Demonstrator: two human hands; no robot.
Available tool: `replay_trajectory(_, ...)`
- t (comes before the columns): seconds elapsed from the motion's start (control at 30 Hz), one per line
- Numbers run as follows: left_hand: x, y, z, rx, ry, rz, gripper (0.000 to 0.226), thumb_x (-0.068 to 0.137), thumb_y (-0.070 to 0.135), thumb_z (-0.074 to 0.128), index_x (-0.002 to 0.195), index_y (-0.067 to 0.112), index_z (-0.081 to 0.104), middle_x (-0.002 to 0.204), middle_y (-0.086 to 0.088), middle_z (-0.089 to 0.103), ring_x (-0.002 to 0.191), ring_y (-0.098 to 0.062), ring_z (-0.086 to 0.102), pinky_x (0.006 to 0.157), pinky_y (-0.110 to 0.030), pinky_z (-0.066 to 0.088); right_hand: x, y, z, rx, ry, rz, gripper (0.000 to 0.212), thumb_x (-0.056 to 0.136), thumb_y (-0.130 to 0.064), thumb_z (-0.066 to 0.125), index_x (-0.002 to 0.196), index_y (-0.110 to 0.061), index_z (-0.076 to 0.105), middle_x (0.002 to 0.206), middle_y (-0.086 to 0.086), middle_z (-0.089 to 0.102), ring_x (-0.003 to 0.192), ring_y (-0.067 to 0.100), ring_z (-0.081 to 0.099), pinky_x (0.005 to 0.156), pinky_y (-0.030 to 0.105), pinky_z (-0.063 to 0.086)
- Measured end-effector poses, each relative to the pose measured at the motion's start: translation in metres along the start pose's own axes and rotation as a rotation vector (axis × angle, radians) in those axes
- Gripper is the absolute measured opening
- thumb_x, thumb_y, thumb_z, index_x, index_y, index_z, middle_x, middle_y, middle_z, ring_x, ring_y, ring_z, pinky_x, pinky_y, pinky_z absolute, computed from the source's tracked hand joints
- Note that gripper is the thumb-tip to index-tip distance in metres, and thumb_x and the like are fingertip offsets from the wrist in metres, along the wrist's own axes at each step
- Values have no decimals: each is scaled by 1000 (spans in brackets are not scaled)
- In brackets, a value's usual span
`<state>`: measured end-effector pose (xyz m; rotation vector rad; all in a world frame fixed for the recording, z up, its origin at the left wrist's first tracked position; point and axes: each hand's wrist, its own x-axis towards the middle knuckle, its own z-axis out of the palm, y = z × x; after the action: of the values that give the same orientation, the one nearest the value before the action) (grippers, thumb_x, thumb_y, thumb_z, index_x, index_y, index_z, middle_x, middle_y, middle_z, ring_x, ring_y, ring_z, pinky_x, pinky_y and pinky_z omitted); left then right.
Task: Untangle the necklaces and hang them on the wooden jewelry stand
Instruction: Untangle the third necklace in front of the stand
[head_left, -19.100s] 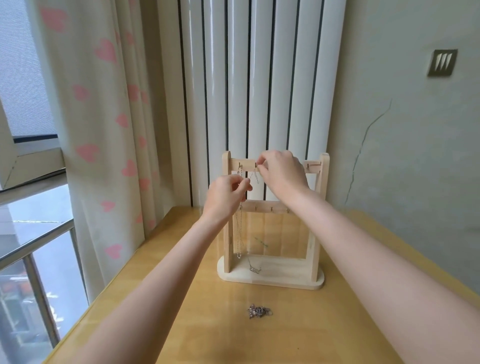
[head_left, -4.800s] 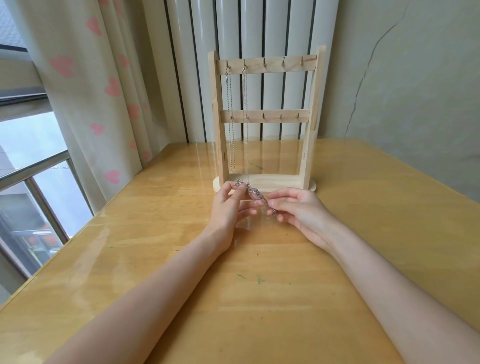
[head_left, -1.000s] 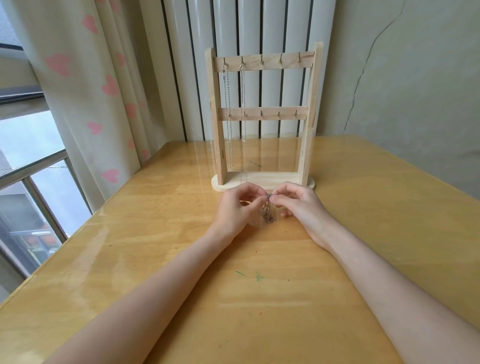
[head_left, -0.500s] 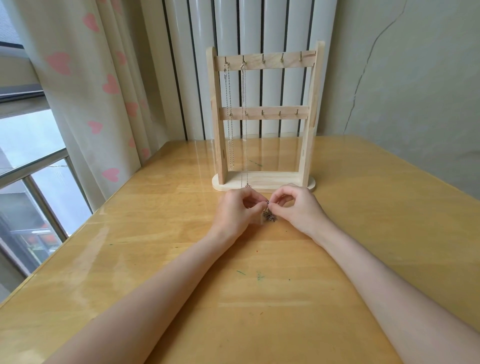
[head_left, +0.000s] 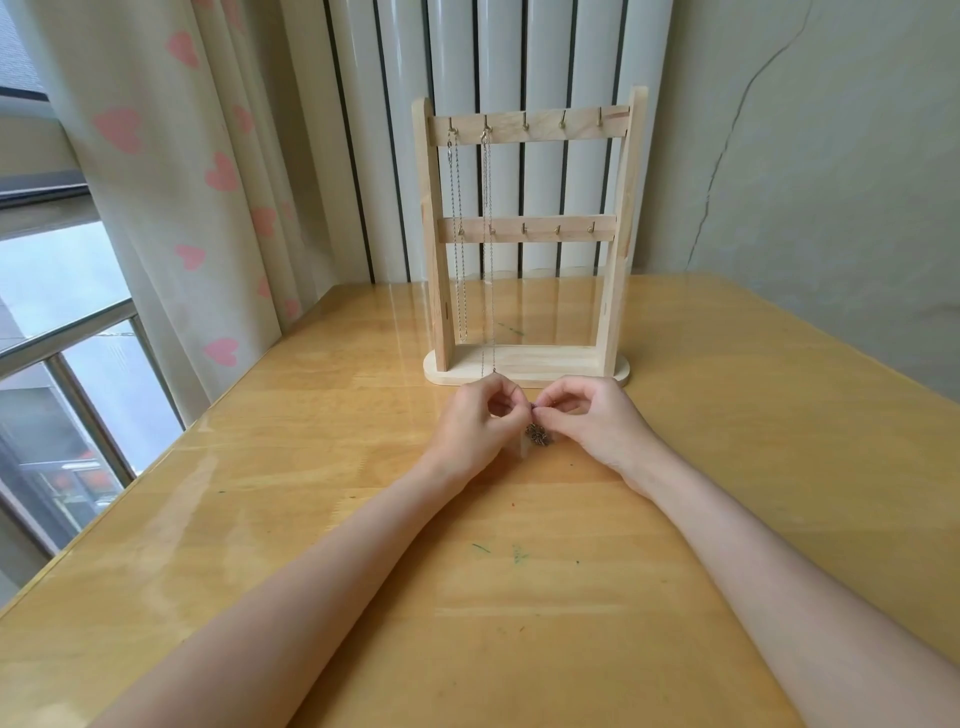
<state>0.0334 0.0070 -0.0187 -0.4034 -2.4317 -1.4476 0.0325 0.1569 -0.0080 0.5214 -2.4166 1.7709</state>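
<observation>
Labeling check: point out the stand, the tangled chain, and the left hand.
stand (head_left: 527, 128), head view, top bar.
tangled chain (head_left: 538, 434), head view, clump hanging between the hands.
left hand (head_left: 475, 423), head view, back of the hand.

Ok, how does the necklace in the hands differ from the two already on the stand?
The necklace in the hands is a bunched clump low over the table; the two hung necklaces fall straight from the first two top hooks of the stand. The clump is pinched by the left hand and right hand; nothing grips the hung ones. All three are thin metal chains.
</observation>
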Motion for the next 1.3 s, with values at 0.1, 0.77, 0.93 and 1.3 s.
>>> replay_trajectory(0.1, 1, 1, 2, 2, -8, -30, 22, 83, 7, 56, 66, 20, 52, 59, 6, 58, 56, -11, 56, 65, -34, 50, 0, 0, 0, 15, -16, -9, 13, 82, -1, 63, 74, -12, 62, 67, -4, 59, 59, 8, 53, 65, 21, 46)
replay_trajectory(0.77, -5, 4, 0, 207, 35, 95, 4, 75, 7, 65, 73, 11, 64, 66, -3, 70, 67, -15, 67, 70, -26, 53, 2, 3, 3, -154, 33, -95, 22, 74, 1, 67, 67, -19, 60, 72, -4, 61, 69, 13, 54, 70, 21, 45)
replay_trajectory(0.93, -4, 6, -5, -126, -65, -51, 10, 80, -2, 58, 74, 6, 59, 57, -4, 62, 52, -10, 59, 61, -26, 53, 2, 0, 2, -83, 7, -83, 15, 80, -1, 66, 72, -14, 62, 71, -2, 60, 62, 4, 53, 62, 15, 45)
replay_trajectory(1.3, 2, 4, -18, -505, -293, -229, 22, 87, -4, 54, 72, 12, 58, 55, 7, 54, 49, -4, 48, 56, -16, 46, 2, -1, -3, 166, -151, 31, 14, 88, -3, 58, 79, -14, 62, 78, -3, 61, 69, 2, 55, 65, 16, 47)
